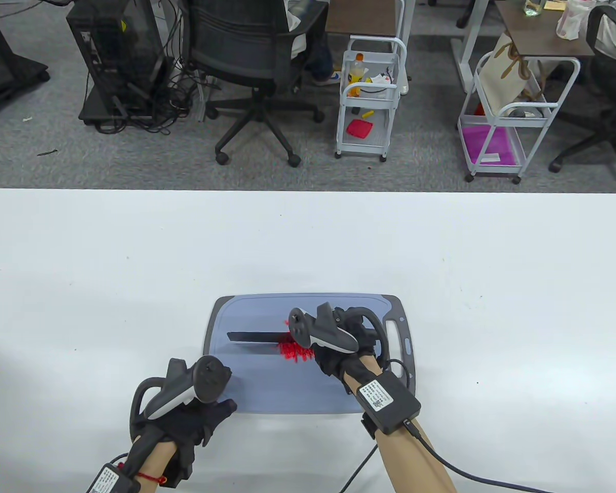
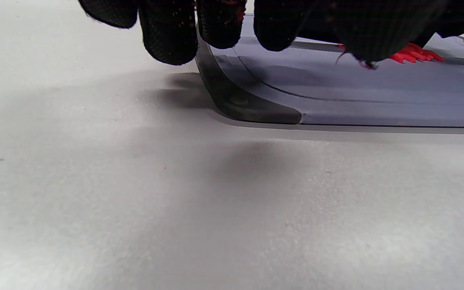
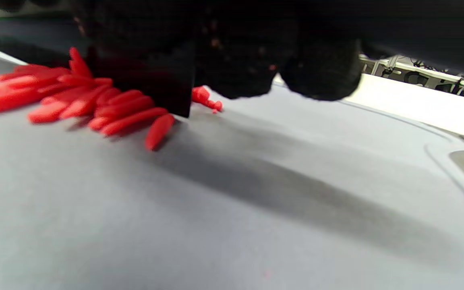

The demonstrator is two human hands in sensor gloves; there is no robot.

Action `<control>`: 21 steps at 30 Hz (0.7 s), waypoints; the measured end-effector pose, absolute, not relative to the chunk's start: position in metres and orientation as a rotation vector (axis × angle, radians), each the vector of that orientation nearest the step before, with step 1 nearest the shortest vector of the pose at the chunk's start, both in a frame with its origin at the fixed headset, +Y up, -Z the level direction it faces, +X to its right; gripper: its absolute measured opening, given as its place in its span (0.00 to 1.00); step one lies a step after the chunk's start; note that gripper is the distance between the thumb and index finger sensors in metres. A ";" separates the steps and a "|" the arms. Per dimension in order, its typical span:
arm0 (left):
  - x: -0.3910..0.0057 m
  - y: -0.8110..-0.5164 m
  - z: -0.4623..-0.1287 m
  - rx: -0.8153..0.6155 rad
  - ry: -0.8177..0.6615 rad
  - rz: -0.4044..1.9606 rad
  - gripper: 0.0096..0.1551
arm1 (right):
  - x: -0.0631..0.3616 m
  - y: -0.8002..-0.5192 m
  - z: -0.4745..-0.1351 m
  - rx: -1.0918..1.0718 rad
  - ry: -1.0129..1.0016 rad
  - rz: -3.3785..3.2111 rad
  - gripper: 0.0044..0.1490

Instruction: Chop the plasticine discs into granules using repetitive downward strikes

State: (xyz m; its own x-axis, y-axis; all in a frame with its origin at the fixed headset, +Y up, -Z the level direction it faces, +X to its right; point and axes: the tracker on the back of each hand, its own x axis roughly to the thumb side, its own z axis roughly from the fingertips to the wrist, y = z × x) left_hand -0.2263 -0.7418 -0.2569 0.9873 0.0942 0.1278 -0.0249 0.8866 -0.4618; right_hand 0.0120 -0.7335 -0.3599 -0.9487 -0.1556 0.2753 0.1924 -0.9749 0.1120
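The right hand [image 1: 346,341] has its gloved fingers [image 3: 320,76] curled down around a knife handle, which the hand and its tracker hide in the table view; the knife blade [image 1: 254,337] runs out to the left, lying low over the grey cutting board [image 1: 267,385]. Where the blade meets the hand lies the red plasticine [image 1: 293,352], cut into thin strips that fan out on the board, seen close up in the right wrist view [image 3: 75,104] just beside the dark blade edge. The left hand [image 1: 185,411] rests at the board's near left corner, its fingers [image 2: 169,36] fairly straight and grasping nothing, the tips over the board's dark rim [image 2: 232,100]. The board lies on a white table [image 1: 108,267].
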 end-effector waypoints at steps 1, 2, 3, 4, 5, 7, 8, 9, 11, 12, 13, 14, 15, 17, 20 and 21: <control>-0.227 -0.741 -0.257 -0.473 -0.145 0.067 0.45 | 0.014 -0.732 -0.362 -0.367 -0.254 -2.902 0.31; -0.228 -0.741 -0.257 -0.472 -0.143 0.067 0.45 | 0.016 -0.732 -0.362 -0.366 -0.249 -2.905 0.31; -0.228 -0.741 -0.257 -0.472 -0.142 0.066 0.45 | 0.016 -0.734 -0.362 -0.371 -0.209 -2.938 0.31; -0.227 -0.740 -0.257 -0.467 -0.144 0.064 0.45 | 0.015 -0.736 -0.361 -0.393 -0.191 -2.950 0.31; -0.227 -0.739 -0.257 -0.463 -0.146 0.063 0.45 | 0.014 -0.737 -0.359 -0.404 -0.166 -2.963 0.31; -0.226 -0.739 -0.257 -0.460 -0.149 0.064 0.46 | 0.006 -0.739 -0.359 -0.445 -0.115 -2.990 0.30; -0.225 -0.739 -0.257 -0.463 -0.152 0.063 0.46 | 0.003 -0.738 -0.360 -0.444 -0.141 -2.985 0.30; -0.224 -0.740 -0.256 -0.468 -0.154 0.059 0.45 | 0.002 -0.737 -0.361 -0.448 -0.152 -2.998 0.30; -0.225 -0.739 -0.255 -0.465 -0.155 0.063 0.46 | 0.004 -0.736 -0.362 -0.463 -0.186 -3.006 0.30; -0.227 -0.738 -0.255 -0.461 -0.152 0.071 0.45 | 0.007 -0.733 -0.361 -0.462 -0.132 -3.013 0.30; -0.228 -0.738 -0.256 -0.459 -0.149 0.074 0.45 | 0.009 -0.730 -0.361 -0.462 -0.119 -3.000 0.30; -0.229 -0.737 -0.256 -0.455 -0.145 0.075 0.45 | 0.015 -0.724 -0.360 -0.451 -0.111 -3.010 0.30; -0.230 -0.737 -0.256 -0.452 -0.142 0.074 0.45 | 0.020 -0.720 -0.359 -0.437 -0.108 -3.029 0.30; -0.230 -0.737 -0.256 -0.456 -0.137 0.069 0.45 | 0.034 -0.711 -0.359 -0.387 -0.148 -3.064 0.30; -0.228 -0.737 -0.256 -0.460 -0.144 0.070 0.45 | 0.045 -0.709 -0.357 -0.359 -0.197 -3.024 0.30; -0.227 -0.737 -0.256 -0.460 -0.145 0.070 0.45 | 0.046 -0.712 -0.356 -0.366 -0.225 -3.007 0.30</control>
